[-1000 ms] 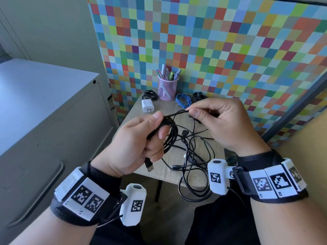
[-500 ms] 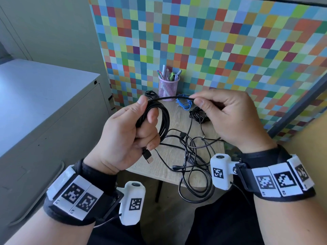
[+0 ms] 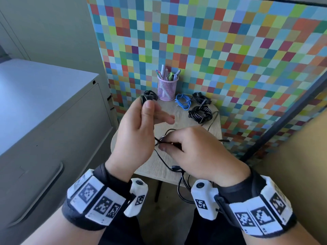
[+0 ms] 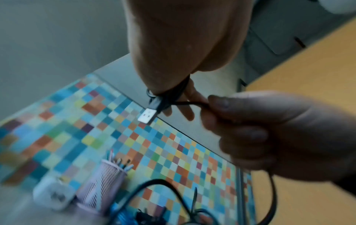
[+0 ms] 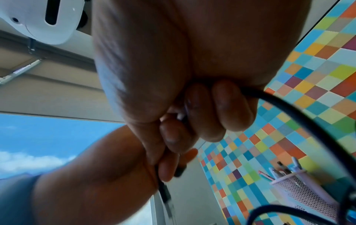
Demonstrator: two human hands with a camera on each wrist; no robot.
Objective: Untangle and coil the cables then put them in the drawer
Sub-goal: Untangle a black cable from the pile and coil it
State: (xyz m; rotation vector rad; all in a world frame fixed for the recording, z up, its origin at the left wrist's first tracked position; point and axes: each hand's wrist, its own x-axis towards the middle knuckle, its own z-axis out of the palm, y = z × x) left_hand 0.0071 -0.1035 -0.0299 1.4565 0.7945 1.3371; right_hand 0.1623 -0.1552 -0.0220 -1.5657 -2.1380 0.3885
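My left hand (image 3: 155, 113) is raised over the small wooden table (image 3: 187, 123) and grips a coiled black cable (image 4: 173, 94) between thumb and palm, its other fingers stretched out. The coil's USB plug (image 4: 147, 116) sticks out below the thumb. Just under it, my right hand (image 3: 165, 143) pinches the same cable's loose strand (image 3: 160, 156) between thumb and forefinger, close to the left palm. The strand runs down to a black tangle (image 3: 182, 190) hanging over the table's near edge.
At the back of the table are a pink mesh pen cup (image 3: 166, 89), a blue coiled cable (image 3: 183, 103) and black coiled cables (image 3: 200, 114). A grey cabinet (image 3: 53, 121) with a drawer handle (image 3: 46, 195) is on the left. A checkered wall stands behind.
My right hand has carried the strand from the top of the coil down to beneath the left hand. The left hand's fingers have straightened, and the left hand has risen toward the pen cup.
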